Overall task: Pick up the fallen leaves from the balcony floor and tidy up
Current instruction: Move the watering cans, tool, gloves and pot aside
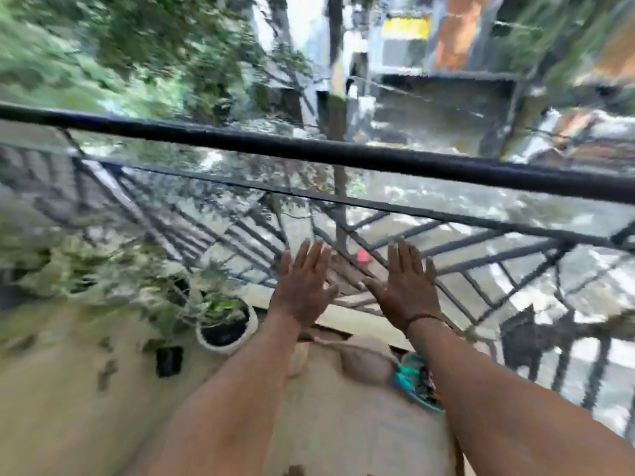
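1. Fallen leaves (104, 367) are lying as dark green blotches on the tan balcony floor (68, 407), at the near left of the scene, just left of a small black pot (169, 361); blur is smearing them, so I cannot tell how many there are or how each is lying.
2. A white planter (228, 326) with green growth is standing just right of those leaves, against the far edge of the floor, with more potted greenery crowding in to its left.
3. The left hand (302, 286) is hanging in the air ahead of the person, palm down, fingers straight and spread, holding nothing.
4. The right hand (405, 290) is doing the same just beside it, fingers flat and apart, gripping nothing, a dark band sitting on its wrist.
5. Both hands are reaching toward the black railing (343, 154), far from the leaves, which are sitting lower and to the left of them.
6. The left hand is the nearer one, so in my judgement the coming move is calling for it to drop down and leftward past the planter to the floor.
7. A beige sack (367, 359) and a teal bundle (412, 379) are resting on the floor between the forearms, well apart from the leaves.
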